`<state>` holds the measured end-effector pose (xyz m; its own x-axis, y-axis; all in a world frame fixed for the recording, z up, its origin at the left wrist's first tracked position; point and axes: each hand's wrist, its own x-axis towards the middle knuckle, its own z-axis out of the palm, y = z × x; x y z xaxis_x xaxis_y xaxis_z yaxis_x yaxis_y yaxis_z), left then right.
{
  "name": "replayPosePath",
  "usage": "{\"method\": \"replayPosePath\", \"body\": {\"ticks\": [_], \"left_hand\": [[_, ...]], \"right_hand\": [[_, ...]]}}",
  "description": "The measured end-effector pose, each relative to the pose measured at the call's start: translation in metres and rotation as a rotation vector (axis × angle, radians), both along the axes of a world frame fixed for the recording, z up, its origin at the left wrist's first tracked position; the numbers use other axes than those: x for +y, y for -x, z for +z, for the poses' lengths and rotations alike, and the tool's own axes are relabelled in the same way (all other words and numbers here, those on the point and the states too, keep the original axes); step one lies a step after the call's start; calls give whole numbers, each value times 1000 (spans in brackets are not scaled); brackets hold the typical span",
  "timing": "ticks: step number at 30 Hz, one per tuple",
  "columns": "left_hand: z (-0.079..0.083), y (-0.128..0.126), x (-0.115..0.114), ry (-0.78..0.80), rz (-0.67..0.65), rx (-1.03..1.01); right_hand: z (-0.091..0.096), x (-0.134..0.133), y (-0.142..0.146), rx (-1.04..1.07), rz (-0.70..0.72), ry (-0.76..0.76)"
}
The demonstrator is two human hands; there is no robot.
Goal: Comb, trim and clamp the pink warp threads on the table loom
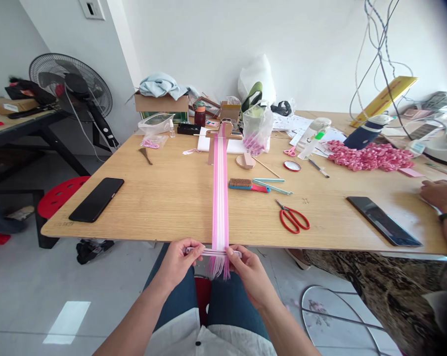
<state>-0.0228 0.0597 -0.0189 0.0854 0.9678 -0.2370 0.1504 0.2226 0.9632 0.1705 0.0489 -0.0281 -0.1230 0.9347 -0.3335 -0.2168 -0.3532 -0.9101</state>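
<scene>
Pink and white warp threads (220,198) run in a narrow band from a small wooden loom stand (219,141) across the wooden table (160,207) and over its near edge. Their loose ends hang as a fringe (218,267) below the edge. My left hand (177,262) pinches one end of a flat pale strip (212,252) lying across the threads. My right hand (247,274) grips the strip's other end. The strip may be a weaving stick or shuttle; the picture does not settle which.
On the table lie a black phone (96,199), a second phone (383,221), red scissors (293,219), a bristle brush (242,184) and a heap of pink material (370,156). A co-worker's hand (440,195) rests at the right edge. A standing fan (70,86) is at left.
</scene>
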Motion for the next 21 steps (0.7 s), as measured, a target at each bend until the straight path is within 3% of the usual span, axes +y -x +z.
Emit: {"method": "replayPosePath", "body": {"ticks": [4,10,14,21], "left_hand": [[-7,0,0,-27,-10,56],[-11,-3,-3,3,23,59],[-15,-7,-8,12,143,-15],[-28,-21,-21,34,368,-314]], "right_hand": [[-7,-6,4,55,-106,-20],[-17,-8,6,121,-154,4],[-22,-7,6,75,-162,-23],[-22,-5,10,-30,-152,-65]]}}
